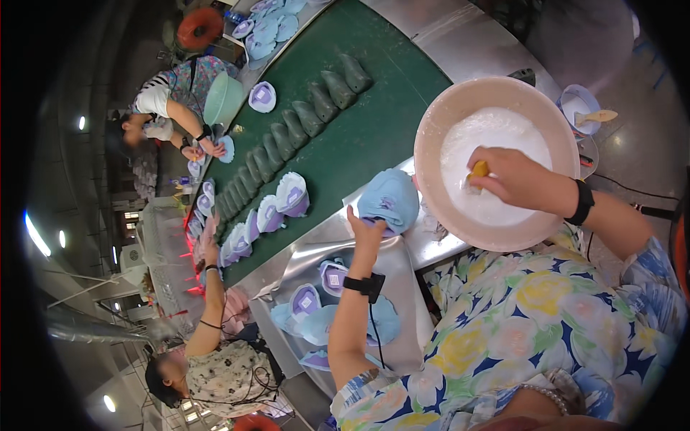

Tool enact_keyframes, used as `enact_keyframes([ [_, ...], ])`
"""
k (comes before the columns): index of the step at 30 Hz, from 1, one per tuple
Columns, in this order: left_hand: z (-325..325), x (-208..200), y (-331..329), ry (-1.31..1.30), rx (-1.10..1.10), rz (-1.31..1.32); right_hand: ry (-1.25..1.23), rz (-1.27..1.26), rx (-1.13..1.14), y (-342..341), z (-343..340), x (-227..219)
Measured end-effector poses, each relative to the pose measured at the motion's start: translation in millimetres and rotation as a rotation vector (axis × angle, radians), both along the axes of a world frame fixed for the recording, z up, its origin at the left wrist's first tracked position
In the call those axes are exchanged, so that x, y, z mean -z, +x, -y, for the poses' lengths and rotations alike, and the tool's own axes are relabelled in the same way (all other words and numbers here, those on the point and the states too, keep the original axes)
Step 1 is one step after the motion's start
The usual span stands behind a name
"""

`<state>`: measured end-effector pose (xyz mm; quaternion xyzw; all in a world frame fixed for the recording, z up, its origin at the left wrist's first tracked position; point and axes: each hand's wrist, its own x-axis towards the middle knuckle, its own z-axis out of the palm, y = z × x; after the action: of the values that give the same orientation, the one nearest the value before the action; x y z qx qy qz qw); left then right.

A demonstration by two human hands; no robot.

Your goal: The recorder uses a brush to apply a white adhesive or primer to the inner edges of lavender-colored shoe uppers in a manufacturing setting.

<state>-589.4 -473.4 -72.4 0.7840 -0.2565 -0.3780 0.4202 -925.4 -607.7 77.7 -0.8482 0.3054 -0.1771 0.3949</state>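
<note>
My left hand (365, 235) grips the lower edge of a light-blue fabric shoe upper (392, 195) with some purple at its opening. It is held just left of a large pale-pink basin (431, 129) containing white liquid (496, 133). Over that liquid, my right hand (514, 176) is closed around the yellow handle of a brush (479, 171). The bristles point down at the liquid and their tips are hard to make out. Below my left hand, several more blue and purple shoe uppers (305, 300) lie in a metal tray (405, 269), partly hidden by my forearm.
A green conveyor belt (388, 108) carries a row of dark grey shoe lasts (309, 118) and several white-and-purple uppers (291, 194). Two people (154, 108) work along its far side. A small bucket (575, 108) with another brush (600, 116) stands right of the basin.
</note>
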Motion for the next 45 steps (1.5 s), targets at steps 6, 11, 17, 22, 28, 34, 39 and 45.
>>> enact_keyframes([
  [6, 29, -28, 5, -0.309, 1.253, 0.775, -0.029, -0.351, -0.347, -11, -6, 16],
  [11, 28, -55, 37, -0.227, 0.521, -0.027, -0.079, -0.153, -0.009, -46, 20, -1],
  [17, 39, -131, -13, -0.328, 0.21, -0.632, -0.158, 0.097, 0.146, -78, 50, -32],
  [22, 60, -153, -69, -0.29, 0.438, -0.669, -0.097, 0.403, 0.097, -60, 55, -76],
  [28, 75, -158, -103, -0.353, 0.443, -0.539, -0.188, 0.416, 0.087, -68, 59, -83],
  [34, 67, -134, -113, -0.627, 0.521, 0.086, -0.07, 0.339, 0.407, -92, 42, -73],
  [39, 57, -107, -99, -0.757, 0.661, 1.088, 0.026, 0.461, 0.573, -82, 32, -43],
  [45, 72, -98, -119, -0.876, 0.288, 0.093, 0.331, 0.487, 0.595, -81, 22, -38],
])
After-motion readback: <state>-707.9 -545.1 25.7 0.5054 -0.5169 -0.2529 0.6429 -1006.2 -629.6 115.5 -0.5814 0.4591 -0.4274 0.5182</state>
